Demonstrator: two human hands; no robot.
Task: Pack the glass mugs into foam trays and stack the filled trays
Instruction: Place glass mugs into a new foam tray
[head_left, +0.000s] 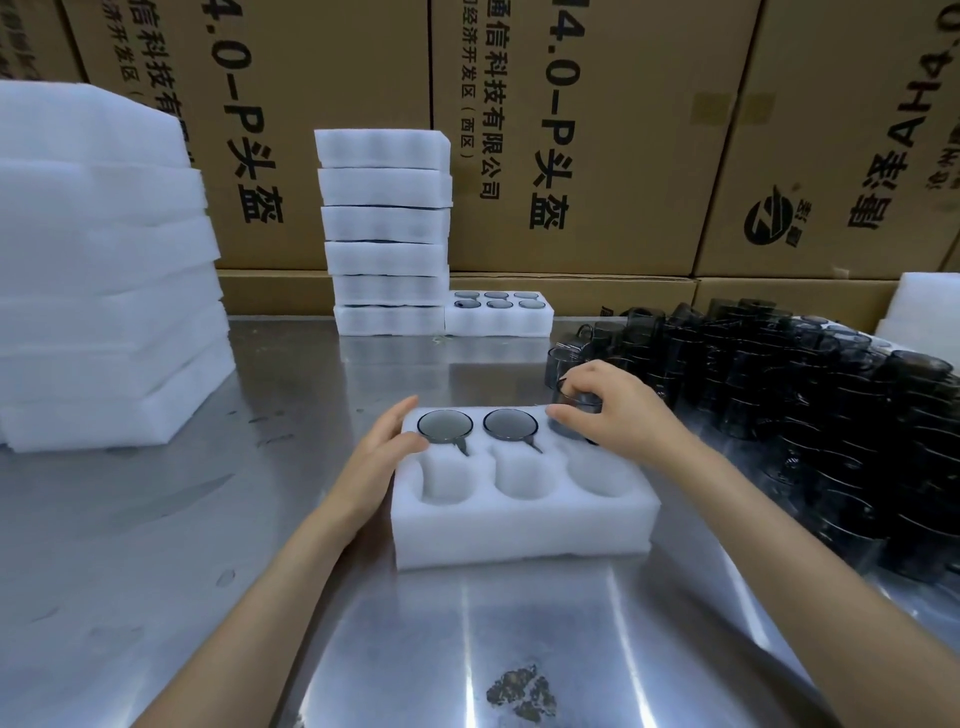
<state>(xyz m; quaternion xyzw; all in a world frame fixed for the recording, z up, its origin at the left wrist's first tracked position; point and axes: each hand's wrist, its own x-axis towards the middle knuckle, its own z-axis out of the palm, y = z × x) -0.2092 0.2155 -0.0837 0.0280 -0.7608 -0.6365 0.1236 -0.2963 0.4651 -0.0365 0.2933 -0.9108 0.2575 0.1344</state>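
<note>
The right hand (618, 410) has its grip closed around a dark smoked-glass mug (574, 402), fingers curled over the rim, at the far right pocket of the white six-pocket foam tray (519, 530). The mug sits partly in that pocket; how deep cannot be told. The left hand (387, 447) has its grip open, with straight fingers laid against the tray's left end at 9 o'clock and the thumb resting on the tray top.

The tray lies on the brushed steel tabletop (208, 545) at centre. Its far row holds two more smoked-glass mugs, the left seated mug (445, 424) and the middle seated mug (510, 423), each with a handle pointing toward 5 o'clock. The three near pockets (519, 480) hold nothing.

At 3 o'clock of the tray, a dense pile of loose dark glass mugs (779, 405) covers the tabletop. At 12 o'clock stands a stack of filled foam trays (387, 234), and touching its right side is a single filled foam tray (498, 314) with six mugs showing. At 9 to 10 o'clock is a tall stack of white foam slabs (104, 270). Printed brown cardboard cartons (597, 130) form the wall behind.
</note>
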